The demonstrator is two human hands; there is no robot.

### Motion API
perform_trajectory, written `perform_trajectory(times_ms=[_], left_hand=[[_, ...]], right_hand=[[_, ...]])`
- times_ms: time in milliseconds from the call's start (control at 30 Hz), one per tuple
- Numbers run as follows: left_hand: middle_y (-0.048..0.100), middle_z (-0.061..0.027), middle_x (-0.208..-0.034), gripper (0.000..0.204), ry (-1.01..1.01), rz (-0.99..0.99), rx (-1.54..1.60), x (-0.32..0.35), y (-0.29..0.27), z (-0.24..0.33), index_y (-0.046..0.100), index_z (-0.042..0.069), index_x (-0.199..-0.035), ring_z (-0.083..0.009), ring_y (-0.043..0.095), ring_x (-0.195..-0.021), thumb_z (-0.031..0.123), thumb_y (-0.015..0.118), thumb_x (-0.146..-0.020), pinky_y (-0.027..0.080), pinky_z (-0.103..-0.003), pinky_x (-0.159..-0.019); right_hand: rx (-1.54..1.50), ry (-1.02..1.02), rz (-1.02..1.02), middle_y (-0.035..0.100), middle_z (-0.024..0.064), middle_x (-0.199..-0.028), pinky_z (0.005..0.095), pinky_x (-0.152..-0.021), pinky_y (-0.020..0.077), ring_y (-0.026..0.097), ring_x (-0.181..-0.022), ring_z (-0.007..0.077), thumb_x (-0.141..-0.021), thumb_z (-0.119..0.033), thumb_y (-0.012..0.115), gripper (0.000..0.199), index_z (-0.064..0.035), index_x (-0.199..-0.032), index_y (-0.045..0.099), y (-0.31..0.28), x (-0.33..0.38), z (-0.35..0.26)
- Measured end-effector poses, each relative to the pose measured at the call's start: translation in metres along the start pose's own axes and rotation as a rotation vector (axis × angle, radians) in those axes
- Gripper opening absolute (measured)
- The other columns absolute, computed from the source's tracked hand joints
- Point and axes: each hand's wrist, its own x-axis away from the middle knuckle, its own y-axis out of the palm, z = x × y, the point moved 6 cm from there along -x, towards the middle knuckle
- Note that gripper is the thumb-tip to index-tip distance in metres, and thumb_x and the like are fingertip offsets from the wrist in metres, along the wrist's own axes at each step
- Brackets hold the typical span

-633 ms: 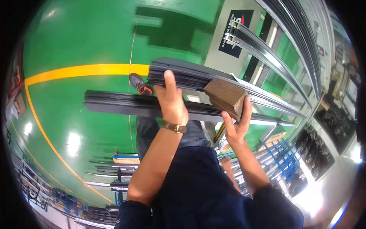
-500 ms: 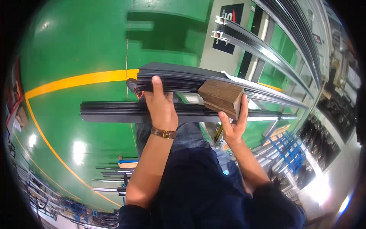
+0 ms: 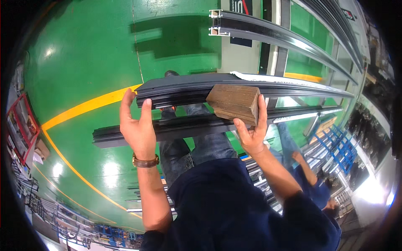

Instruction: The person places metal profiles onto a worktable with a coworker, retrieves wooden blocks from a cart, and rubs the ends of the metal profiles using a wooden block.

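A long black profile (image 3: 180,91) with a ribbed near side and a strip of white film lies crosswise in front of me. My left hand (image 3: 139,131), with a strapped watch on the wrist, is at its left end. Thumb and forefinger are spread apart around that end, the thumb close to the ribbed side; the other fingers are partly hidden. My right hand (image 3: 253,136) grips a brown wooden block (image 3: 233,102) by its right end, against the profile's near side. Nearer my body runs a second black profile (image 3: 180,130), passing below my left hand.
Two profiles with open cut ends (image 3: 215,23) stick out at the upper right over a rack. Another person (image 3: 307,175) is at the lower right, near a blue metal frame (image 3: 337,148). A red-framed cart (image 3: 19,129) stands far left. Yellow lines cross the green floor (image 3: 83,75).
My left hand has moved left to the profile's end, and its fingers have spread. The right hand still holds the block. The view has shifted, and another person shows at the lower right.
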Motion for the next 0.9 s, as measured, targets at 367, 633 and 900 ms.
perform_trajectory(times_ms=[367, 633, 900], left_hand=[[0.074, -0.0123, -0.126, 0.045, -0.070, -0.069, -0.029, -0.003, -0.003, -0.015, 0.070, 0.002, -0.134, -0.0201, 0.069, -0.112, 0.008, 0.081, -0.091, 0.053, -0.035, -0.101], [0.071, -0.0124, -0.132, 0.047, 0.031, -0.115, -0.035, -0.008, 0.000, -0.012, 0.066, -0.001, -0.137, -0.0211, 0.067, -0.120, 0.002, 0.078, -0.092, 0.050, -0.036, -0.108], [0.061, -0.0180, -0.146, 0.058, 0.079, -0.186, -0.138, -0.016, -0.005, -0.024, 0.054, -0.001, -0.149, -0.0288, 0.060, -0.133, 0.010, 0.076, -0.096, 0.045, -0.041, -0.113]], right_hand=[[0.018, 0.001, 0.012, 0.057, 0.0234, -0.135, 0.0435, -0.102, 0.0484, 0.059, -0.117, 0.0363, -0.086, -0.012, 0.086, 0.089, 0.0013, -0.159, 0.037, -0.004, 0.000, 0.001], [-0.085, 0.099, -0.010, 0.057, 0.0245, -0.137, 0.0425, -0.103, 0.0495, 0.061, -0.119, 0.0382, -0.082, -0.005, 0.087, 0.091, -0.0013, -0.159, 0.040, -0.005, 0.006, -0.004], [-0.268, 0.256, 0.169, 0.058, 0.0185, -0.136, 0.0382, -0.108, 0.0460, 0.059, -0.121, 0.0300, -0.090, -0.011, 0.083, 0.085, -0.0045, -0.162, 0.039, -0.022, 0.034, -0.007]])
